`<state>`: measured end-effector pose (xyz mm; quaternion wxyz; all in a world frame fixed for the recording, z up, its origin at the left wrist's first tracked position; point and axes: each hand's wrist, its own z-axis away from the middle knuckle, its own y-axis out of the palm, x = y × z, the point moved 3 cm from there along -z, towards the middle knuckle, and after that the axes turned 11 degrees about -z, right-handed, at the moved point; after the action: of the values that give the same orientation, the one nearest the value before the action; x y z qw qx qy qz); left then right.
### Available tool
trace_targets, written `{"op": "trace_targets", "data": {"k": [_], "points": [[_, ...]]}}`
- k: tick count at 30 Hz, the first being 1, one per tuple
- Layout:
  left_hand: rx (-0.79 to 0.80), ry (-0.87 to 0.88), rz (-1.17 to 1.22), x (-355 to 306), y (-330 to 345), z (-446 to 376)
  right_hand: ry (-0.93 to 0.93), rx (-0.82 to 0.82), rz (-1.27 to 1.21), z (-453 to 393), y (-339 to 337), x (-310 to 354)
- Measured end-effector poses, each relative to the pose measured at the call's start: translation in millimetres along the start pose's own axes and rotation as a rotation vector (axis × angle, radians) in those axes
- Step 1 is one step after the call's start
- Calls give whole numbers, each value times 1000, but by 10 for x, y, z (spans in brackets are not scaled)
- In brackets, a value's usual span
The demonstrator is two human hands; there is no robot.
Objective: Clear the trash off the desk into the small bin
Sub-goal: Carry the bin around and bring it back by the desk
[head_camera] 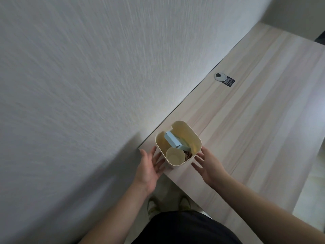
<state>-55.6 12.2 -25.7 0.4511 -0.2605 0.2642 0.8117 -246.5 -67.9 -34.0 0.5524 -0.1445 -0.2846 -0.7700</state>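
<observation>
Bin [197, 138]: small, cream, open-topped, rounded-rectangular. Stands upright on the desk [255, 120] at its near corner, close to the wall [79, 76].
Bin contents: a paper cup [175, 157] upright in the near part, mouth up; a light blue box [171, 139] leaning at a slant behind the cup; a small patch of brown scraps [187, 154] beside the cup. A yellowish item lies under the box; what it is cannot be told.
Left hand [149, 167]: at the bin's left side, palm turned toward it, fingers straight and spread. Fingertips lie at the bin's near-left wall; contact cannot be confirmed. Holds nothing.
Right hand [209, 165]: at the bin's right side, palm turned toward it, fingers straight and spread. Upper fingertips are at the bin's near-right corner; contact cannot be confirmed. Holds nothing.
Hand arrangement: the two hands flank the bin, one on each side.
Desk: pale wood grain, long edge running along the wall.
Cable port [220, 76]: round, grey, set in the desk well beyond the bin, near the wall edge.
Label [229, 81]: small, black, white print, just beside the port.
Shoes [153, 206]: on the floor below the desk corner, between the forearms.
</observation>
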Motion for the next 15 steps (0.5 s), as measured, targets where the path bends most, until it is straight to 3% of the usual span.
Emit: {"op": "trace_targets", "data": {"k": [8, 15], "points": [[59, 49, -14, -160, 76, -171, -43, 58, -56, -163, 313, 197], [-49, 75, 22, -372, 33, -320, 3, 97, -123, -371, 461, 290]]}}
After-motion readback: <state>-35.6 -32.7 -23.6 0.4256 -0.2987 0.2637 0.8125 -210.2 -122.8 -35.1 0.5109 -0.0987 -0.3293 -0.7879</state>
